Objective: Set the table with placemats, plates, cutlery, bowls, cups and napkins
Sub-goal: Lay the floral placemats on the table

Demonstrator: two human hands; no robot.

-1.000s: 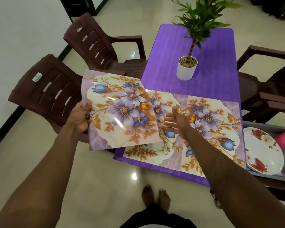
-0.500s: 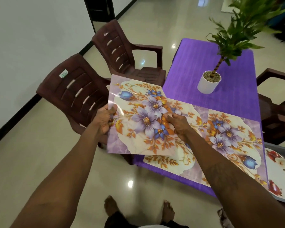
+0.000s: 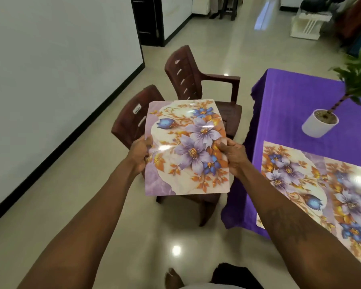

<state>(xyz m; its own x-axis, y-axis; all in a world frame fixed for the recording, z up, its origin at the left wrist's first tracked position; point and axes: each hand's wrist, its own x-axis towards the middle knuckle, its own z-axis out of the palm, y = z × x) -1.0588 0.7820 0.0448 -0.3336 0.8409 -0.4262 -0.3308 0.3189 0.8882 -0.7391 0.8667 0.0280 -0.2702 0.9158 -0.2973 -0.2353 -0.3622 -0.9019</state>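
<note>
The person holds one shiny placemat with purple and blue flowers and orange leaves (image 3: 188, 147) up in the air with both hands. It is to the left of the table and does not touch it. It hangs over the seat of the near dark brown plastic chair (image 3: 131, 122). Its long side runs away from the person, so one short edge is close to the body and the other short edge points toward the far dark brown plastic chair (image 3: 183, 74). The picture side faces up and tips a little toward the person. The left hand (image 3: 139, 154) grips the left long edge, with the thumb on top and the fingers curled under it. The right hand (image 3: 234, 156) grips the right long edge the same way, thumb on top, and its fingers are hidden under the mat. On the right stands the table with a purple cloth (image 3: 300, 101). Two more flower placemats (image 3: 290, 180) lie flat at its near end, side by side with their edges touching. A small green plant in a round white pot (image 3: 319, 125) stands on the cloth just behind them. One bare foot (image 3: 172, 278) shows on the shiny cream floor (image 3: 92, 205).
</note>
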